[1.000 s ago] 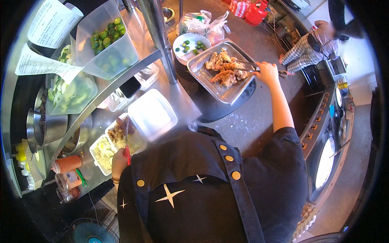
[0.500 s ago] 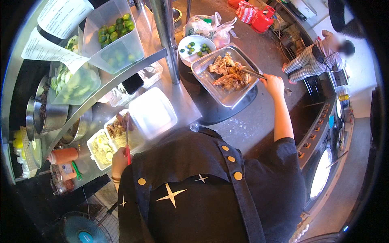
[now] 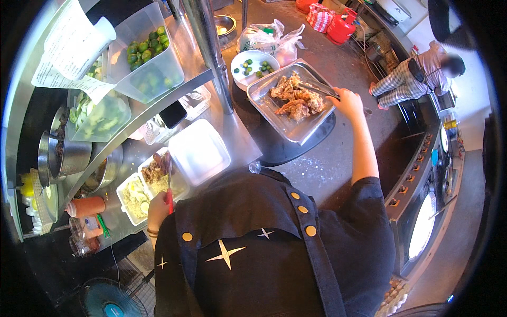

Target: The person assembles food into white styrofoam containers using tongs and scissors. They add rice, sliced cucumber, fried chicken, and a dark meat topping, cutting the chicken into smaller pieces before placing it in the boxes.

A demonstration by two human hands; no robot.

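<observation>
At the right, my right hand (image 3: pixel 349 103) is closed around metal tongs (image 3: pixel 320 90). Their tips reach in among browned fried chicken pieces (image 3: pixel 297 108) lying in a rectangular steel tray (image 3: pixel 259 100). Lower left, my left hand (image 3: pixel 158 210) grips a red-handled metal utensil (image 3: pixel 169 201); its thin shaft points to the meat (image 3: pixel 156 168) in a white hinged takeaway box (image 3: pixel 138 178), and I cannot make out its tip. Yellowish food with pale slices (image 3: pixel 134 197) fills the box's near-left compartment. The box's lid (image 3: pixel 199 148) lies folded back.
A white bowl of small green citrus fruits (image 3: pixel 245 80) stands beyond the tray. On the shelf are a clear tub of the same fruits (image 3: pixel 168 79) and a tub of cut greens (image 3: pixel 95 119). Another person (image 3: pixel 417 71) stands at the far right, past the stove (image 3: pixel 404 187).
The tongs' tips have moved left, from the right side of the chicken to its far upper part. My left hand stays by the box. The other person has shifted slightly.
</observation>
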